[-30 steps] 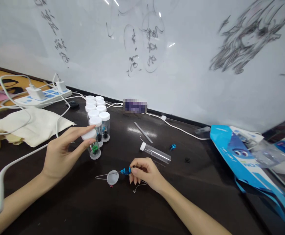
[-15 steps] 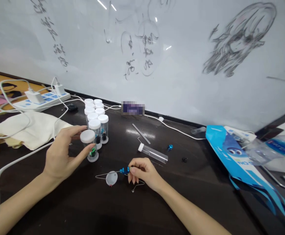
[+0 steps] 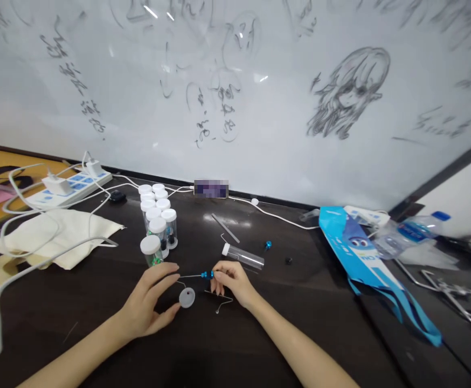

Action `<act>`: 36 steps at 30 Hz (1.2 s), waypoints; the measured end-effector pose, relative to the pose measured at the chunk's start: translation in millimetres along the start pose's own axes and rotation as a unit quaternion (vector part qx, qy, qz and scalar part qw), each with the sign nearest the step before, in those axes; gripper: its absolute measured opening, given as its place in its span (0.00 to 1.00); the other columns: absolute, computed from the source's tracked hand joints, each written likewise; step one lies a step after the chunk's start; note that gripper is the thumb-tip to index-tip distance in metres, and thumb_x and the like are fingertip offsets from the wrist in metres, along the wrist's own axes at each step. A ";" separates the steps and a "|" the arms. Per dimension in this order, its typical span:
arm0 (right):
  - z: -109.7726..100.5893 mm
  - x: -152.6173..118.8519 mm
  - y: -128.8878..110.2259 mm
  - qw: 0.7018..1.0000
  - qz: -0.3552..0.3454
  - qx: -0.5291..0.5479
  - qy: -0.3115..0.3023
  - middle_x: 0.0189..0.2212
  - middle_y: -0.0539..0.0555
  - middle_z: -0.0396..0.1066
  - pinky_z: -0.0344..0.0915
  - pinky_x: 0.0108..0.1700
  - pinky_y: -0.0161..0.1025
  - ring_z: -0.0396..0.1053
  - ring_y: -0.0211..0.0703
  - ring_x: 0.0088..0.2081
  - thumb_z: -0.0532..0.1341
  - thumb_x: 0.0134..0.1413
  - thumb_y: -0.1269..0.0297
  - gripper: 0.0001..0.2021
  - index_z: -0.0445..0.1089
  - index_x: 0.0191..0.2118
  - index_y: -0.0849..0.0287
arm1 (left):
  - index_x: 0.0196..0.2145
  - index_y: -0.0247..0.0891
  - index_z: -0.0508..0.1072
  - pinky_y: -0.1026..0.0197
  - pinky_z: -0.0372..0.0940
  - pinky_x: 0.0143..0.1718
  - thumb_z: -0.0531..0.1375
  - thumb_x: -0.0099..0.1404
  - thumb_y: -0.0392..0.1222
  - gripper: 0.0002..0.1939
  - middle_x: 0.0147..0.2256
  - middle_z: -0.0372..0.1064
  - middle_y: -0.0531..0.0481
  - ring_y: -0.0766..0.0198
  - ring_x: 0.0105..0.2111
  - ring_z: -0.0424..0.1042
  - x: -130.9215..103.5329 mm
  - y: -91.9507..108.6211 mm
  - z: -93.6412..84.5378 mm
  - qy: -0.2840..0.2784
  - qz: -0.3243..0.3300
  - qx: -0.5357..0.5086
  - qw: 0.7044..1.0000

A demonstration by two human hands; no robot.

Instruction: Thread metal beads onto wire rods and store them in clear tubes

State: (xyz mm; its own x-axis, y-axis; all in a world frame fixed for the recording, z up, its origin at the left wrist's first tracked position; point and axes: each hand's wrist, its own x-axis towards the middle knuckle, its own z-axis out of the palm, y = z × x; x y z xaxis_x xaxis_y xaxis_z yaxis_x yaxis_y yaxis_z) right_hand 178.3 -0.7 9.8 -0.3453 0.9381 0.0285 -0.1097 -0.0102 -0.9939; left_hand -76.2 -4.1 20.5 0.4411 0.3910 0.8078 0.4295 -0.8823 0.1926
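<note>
My right hand (image 3: 233,281) pinches a small blue piece (image 3: 207,275) threaded on a thin metal wire (image 3: 190,276). The wire runs left toward my left hand (image 3: 150,302), whose fingers and thumb are spread. A round white cap (image 3: 187,297) lies just off the left thumb tip; whether they touch I cannot tell. Below my right hand is a bent wire (image 3: 224,302) with a small loop at its end. Behind the left fingers stands a clear tube with a white cap (image 3: 150,245) and green contents, partly hidden by the hand.
Several white-capped tubes (image 3: 157,215) stand behind on the dark table. A capped clear tube (image 3: 246,257) lies near a grey strip (image 3: 225,228), a blue piece (image 3: 268,245) and a black piece (image 3: 288,261). Cables and a cloth (image 3: 57,237) lie left, a blue bag (image 3: 352,253) right.
My left hand has let go of the green-filled tube, left standing, and moved right and nearer to the round cap. My right hand keeps its pinch; the view has tilted up slightly.
</note>
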 end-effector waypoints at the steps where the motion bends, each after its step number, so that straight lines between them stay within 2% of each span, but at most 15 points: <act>1: 0.4 0.0 -0.1 1.000 -0.002 0.004 0.009 0.20 0.50 0.72 0.59 0.21 0.29 0.63 0.31 0.17 0.65 0.53 0.47 0.20 0.68 0.27 0.63 | 0.58 0.41 0.59 0.48 0.69 0.48 0.59 0.60 0.33 0.29 0.49 0.65 0.38 0.49 0.49 0.68 1.2 -0.6 1.7 0.001 -0.009 -0.024 1.000; 7: 0.9 0.5 0.5 0.999 -0.016 0.019 0.032 0.18 0.50 0.72 0.58 0.20 0.29 0.61 0.31 0.15 0.65 0.53 0.47 0.21 0.68 0.26 0.63 | 0.56 0.40 0.60 0.44 0.65 0.53 0.56 0.64 0.35 0.22 0.52 0.64 0.37 0.48 0.54 0.66 3.1 -1.7 8.6 0.023 -0.188 -0.136 0.972; 11: -0.4 0.3 0.7 0.999 -0.020 0.029 0.032 0.18 0.51 0.72 0.58 0.19 0.29 0.62 0.31 0.15 0.65 0.52 0.47 0.21 0.69 0.26 0.64 | 0.58 0.43 0.57 0.44 0.66 0.54 0.54 0.68 0.38 0.22 0.54 0.65 0.37 0.49 0.54 0.68 1.4 3.2 12.9 -0.011 -0.222 -0.241 0.945; 13: -1.4 -0.2 1.0 0.999 -0.020 0.034 0.031 0.18 0.52 0.72 0.58 0.19 0.29 0.62 0.32 0.15 0.65 0.53 0.48 0.21 0.69 0.26 0.64 | 0.60 0.45 0.54 0.44 0.67 0.53 0.54 0.69 0.41 0.23 0.55 0.66 0.37 0.49 0.53 0.70 3.1 6.9 15.4 -0.040 -0.239 -0.314 0.918; 15: -2.4 -0.9 1.6 0.999 -0.021 0.037 0.029 0.19 0.52 0.73 0.59 0.20 0.29 0.62 0.32 0.15 0.65 0.53 0.49 0.20 0.70 0.27 0.64 | 0.60 0.47 0.53 0.44 0.67 0.52 0.54 0.70 0.46 0.23 0.54 0.68 0.37 0.49 0.52 0.71 5.7 10.5 18.9 -0.062 -0.266 -0.393 0.878; 18: -3.5 -2.0 2.6 0.999 -0.023 0.035 0.026 0.19 0.52 0.73 0.59 0.20 0.29 0.63 0.32 0.15 0.64 0.55 0.49 0.19 0.70 0.28 0.64 | 0.58 0.45 0.57 0.46 0.68 0.49 0.57 0.67 0.54 0.26 0.48 0.71 0.37 0.49 0.47 0.73 9.0 14.0 26.6 -0.077 -0.309 -0.480 0.817; 20: -3.9 -3.0 2.8 0.999 -0.024 0.029 0.027 0.19 0.52 0.73 0.59 0.20 0.29 0.63 0.32 0.16 0.64 0.55 0.49 0.19 0.70 0.29 0.63 | 0.57 0.42 0.60 0.50 0.67 0.47 0.60 0.64 0.55 0.29 0.43 0.72 0.39 0.52 0.43 0.73 11.3 14.4 32.6 -0.079 -0.331 -0.513 0.788; 25: -2.5 -5.7 2.4 0.999 -0.029 -0.003 0.023 0.20 0.52 0.72 0.60 0.20 0.29 0.63 0.32 0.16 0.63 0.57 0.50 0.17 0.70 0.31 0.63 | 0.52 0.38 0.69 0.60 0.66 0.40 0.65 0.61 0.50 0.24 0.36 0.73 0.45 0.60 0.36 0.72 21.7 10.2 47.7 -0.052 -0.403 -0.547 0.732; 29: 1.8 -8.0 0.2 0.998 -0.039 -0.047 0.016 0.20 0.51 0.72 0.60 0.20 0.30 0.63 0.33 0.16 0.62 0.58 0.52 0.16 0.72 0.33 0.62 | 0.45 0.36 0.75 0.64 0.67 0.31 0.69 0.56 0.44 0.20 0.29 0.74 0.49 0.65 0.27 0.71 24.5 8.1 57.0 -0.073 -0.463 -0.550 0.692; 31: 3.5 -9.6 -3.1 0.995 -0.049 -0.081 0.012 0.20 0.51 0.72 0.61 0.23 0.31 0.64 0.34 0.18 0.64 0.57 0.55 0.13 0.73 0.33 0.62 | 0.42 0.35 0.77 0.65 0.67 0.28 0.71 0.53 0.42 0.19 0.27 0.75 0.49 0.66 0.24 0.71 22.5 8.8 58.8 -0.077 -0.480 -0.560 0.670; 34: 3.2 -12.4 -9.3 0.989 -0.065 -0.129 0.015 0.23 0.52 0.73 0.62 0.29 0.33 0.66 0.37 0.24 0.69 0.52 0.60 0.09 0.77 0.31 0.61 | 0.36 0.34 0.79 0.66 0.68 0.26 0.71 0.53 0.41 0.13 0.26 0.75 0.49 0.67 0.23 0.71 20.3 11.6 57.9 -0.072 -0.491 -0.572 0.654; 36: 1.2 -14.7 -11.6 0.987 -0.071 -0.142 0.025 0.25 0.51 0.73 0.63 0.31 0.34 0.67 0.38 0.26 0.71 0.49 0.60 0.10 0.78 0.36 0.59 | 0.32 0.33 0.79 0.67 0.68 0.25 0.71 0.53 0.40 0.10 0.24 0.75 0.48 0.67 0.22 0.72 21.1 14.3 56.7 -0.074 -0.495 -0.586 0.637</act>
State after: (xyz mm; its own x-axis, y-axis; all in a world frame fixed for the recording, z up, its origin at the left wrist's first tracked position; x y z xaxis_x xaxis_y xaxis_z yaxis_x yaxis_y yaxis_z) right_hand 183.5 -14.8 21.0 -0.2983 0.9388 0.1723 0.1146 0.2144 -0.9700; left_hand -16.1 6.3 8.7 0.5176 0.8522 -0.0770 -0.2905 0.2597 0.9210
